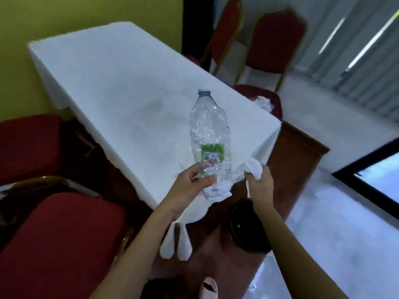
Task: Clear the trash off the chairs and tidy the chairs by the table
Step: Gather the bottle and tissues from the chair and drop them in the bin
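the left hand (194, 180) grips a crushed bottle (208, 134) by its base over the tabletop's (112, 83) near corner, the right hand (258, 178) clutches a white wad (254, 167), both likely bin-bound

Nothing's really reading here tbh. The crushed plastic bottle (208, 134) is showing a green-bordered label (212, 153) with some tiny print on a white patch, but it's coming out way too blurry to read.

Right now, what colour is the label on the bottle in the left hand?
Green, with a white patch in the middle; the head view shows the label on the bottle.
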